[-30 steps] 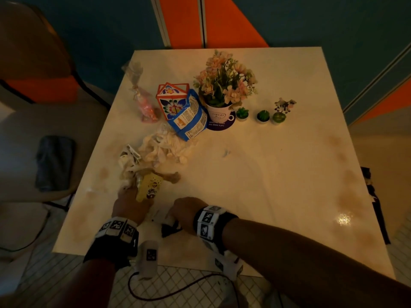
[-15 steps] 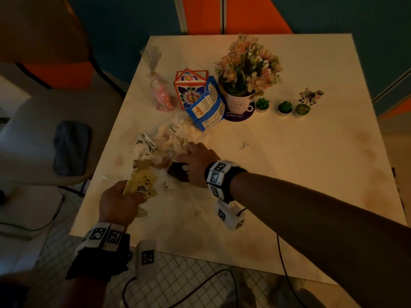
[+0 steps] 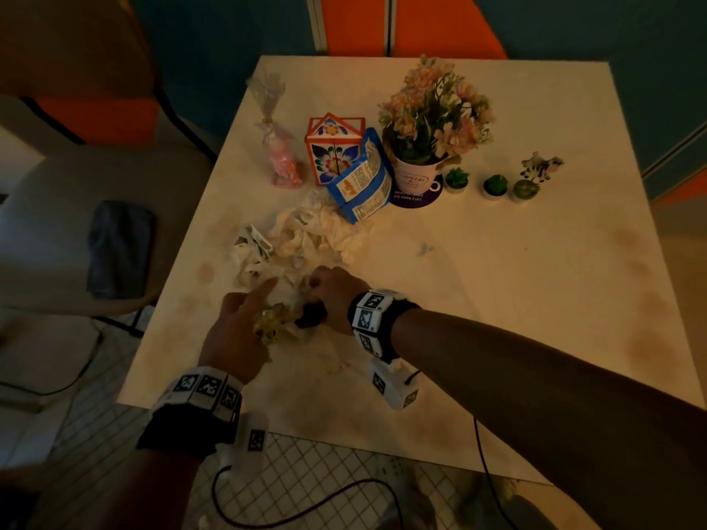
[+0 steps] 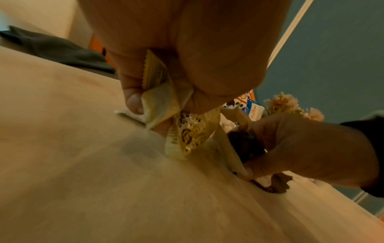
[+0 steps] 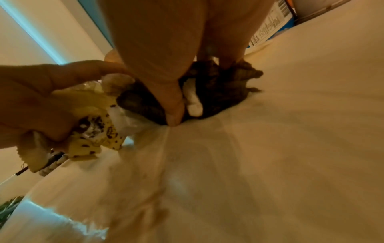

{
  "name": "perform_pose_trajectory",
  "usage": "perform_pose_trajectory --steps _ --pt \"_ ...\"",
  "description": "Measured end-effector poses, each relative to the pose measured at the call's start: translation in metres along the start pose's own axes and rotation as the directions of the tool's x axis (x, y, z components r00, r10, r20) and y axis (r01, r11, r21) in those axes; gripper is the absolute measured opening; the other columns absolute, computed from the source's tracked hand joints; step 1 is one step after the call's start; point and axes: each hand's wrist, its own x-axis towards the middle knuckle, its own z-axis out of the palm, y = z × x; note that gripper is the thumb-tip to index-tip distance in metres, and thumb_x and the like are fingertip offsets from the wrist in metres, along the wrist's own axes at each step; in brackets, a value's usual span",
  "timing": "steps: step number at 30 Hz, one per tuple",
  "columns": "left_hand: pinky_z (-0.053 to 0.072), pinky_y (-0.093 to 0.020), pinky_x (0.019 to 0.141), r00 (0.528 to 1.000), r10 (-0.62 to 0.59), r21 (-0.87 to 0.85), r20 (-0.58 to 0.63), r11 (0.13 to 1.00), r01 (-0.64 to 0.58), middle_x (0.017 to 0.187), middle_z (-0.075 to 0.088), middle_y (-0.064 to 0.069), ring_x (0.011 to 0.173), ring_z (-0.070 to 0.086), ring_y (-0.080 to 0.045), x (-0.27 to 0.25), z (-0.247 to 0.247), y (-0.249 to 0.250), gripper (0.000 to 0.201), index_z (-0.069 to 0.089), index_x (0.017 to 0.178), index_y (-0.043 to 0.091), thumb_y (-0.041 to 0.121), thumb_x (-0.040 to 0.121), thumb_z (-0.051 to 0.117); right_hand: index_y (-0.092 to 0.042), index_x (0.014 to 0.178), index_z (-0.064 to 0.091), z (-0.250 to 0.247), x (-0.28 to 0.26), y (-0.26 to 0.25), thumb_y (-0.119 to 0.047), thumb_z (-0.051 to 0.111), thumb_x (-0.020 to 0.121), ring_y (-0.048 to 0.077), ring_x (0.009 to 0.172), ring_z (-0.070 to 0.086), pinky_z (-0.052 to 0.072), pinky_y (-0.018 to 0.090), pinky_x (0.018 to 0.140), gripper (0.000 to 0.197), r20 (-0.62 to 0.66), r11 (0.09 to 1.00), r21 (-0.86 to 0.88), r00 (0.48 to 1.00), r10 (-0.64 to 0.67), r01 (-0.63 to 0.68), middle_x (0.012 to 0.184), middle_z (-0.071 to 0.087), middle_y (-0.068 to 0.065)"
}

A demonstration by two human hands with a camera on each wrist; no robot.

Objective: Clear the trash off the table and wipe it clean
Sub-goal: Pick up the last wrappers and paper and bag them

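- Stained white table (image 3: 497,300): crumpled tissues (image 3: 306,239) are heaped just beyond both hands.
- Yellow wrapper (image 4: 187,136) is clenched in the left hand (image 3: 233,338), index finger extended.
- Dark wrapper (image 5: 218,92) is gripped by the right hand (image 3: 333,296), pressed against the tabletop.

— What is standing at the far side of the table (image 3: 516,281) in front of you?
— A white mug (image 3: 415,177) is holding a bunch of pink flowers (image 3: 432,105), and it is sitting on a purple coaster (image 3: 411,200). A flower-patterned box (image 3: 333,153) is standing upright near its left.
— And to the right of the mug?
— Three little green plants (image 3: 496,185) are sitting in a row, with a small figurine (image 3: 541,167) standing just behind the last one.
— Anything around the table?
— A chair (image 3: 76,70) is waiting at my left, a dark cable (image 3: 306,491) is curling over the tiled floor (image 3: 325,464) below me, and an orange panel (image 3: 440,21) is showing in the teal wall (image 3: 612,28) ahead.
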Motion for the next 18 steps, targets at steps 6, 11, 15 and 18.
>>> perform_pose_trajectory --steps 6,11,15,18 --pt "0.051 -0.036 0.083 0.988 -0.032 0.158 0.151 0.987 0.008 0.123 0.028 -0.004 0.103 0.054 -0.034 0.024 0.010 0.011 0.062 0.043 0.131 0.036 0.017 0.078 0.067 -0.011 0.093 0.063 -0.007 -0.021 0.005 -0.029 0.055 0.094 0.029 0.087 0.051 0.035 0.030 0.075 0.020 -0.013 0.983 0.173 0.998 0.065 -0.062 0.100 0.052 0.009" --pt "0.045 -0.036 0.078 0.997 -0.055 0.196 0.062 0.980 0.042 0.120 0.040 -0.010 0.099 0.053 -0.035 0.021 0.020 0.017 0.038 0.055 0.117 0.013 0.022 0.081 0.066 -0.013 0.129 0.054 0.001 -0.036 0.012 -0.003 0.049 0.092 0.034 0.117 0.052 0.042 0.035 0.089 0.039 0.019 0.935 0.326 0.990 0.139 -0.138 0.128 0.057 0.014" --pt "0.039 -0.031 0.076 0.993 -0.108 0.006 -0.055 0.994 0.108 0.112 0.053 -0.011 0.100 0.054 -0.034 0.014 0.014 0.019 0.032 0.060 0.106 0.007 0.019 0.078 0.070 -0.013 0.137 0.045 0.002 -0.040 0.023 0.006 0.041 0.091 0.035 0.121 0.050 0.038 0.030 0.084 0.049 0.035 0.849 0.487 0.976 0.215 -0.205 0.136 0.050 0.013" --pt "0.049 -0.035 0.083 0.981 -0.175 -0.138 -0.079 0.977 0.164 0.112 0.064 -0.011 0.100 0.060 -0.034 0.006 0.005 0.021 0.038 0.063 0.113 0.011 0.019 0.076 0.070 -0.019 0.133 0.048 -0.008 -0.044 0.038 0.006 0.039 0.089 0.031 0.120 0.052 0.044 0.034 0.090 0.051 -0.010 0.768 0.590 0.949 0.316 -0.249 0.138 0.050 0.009"
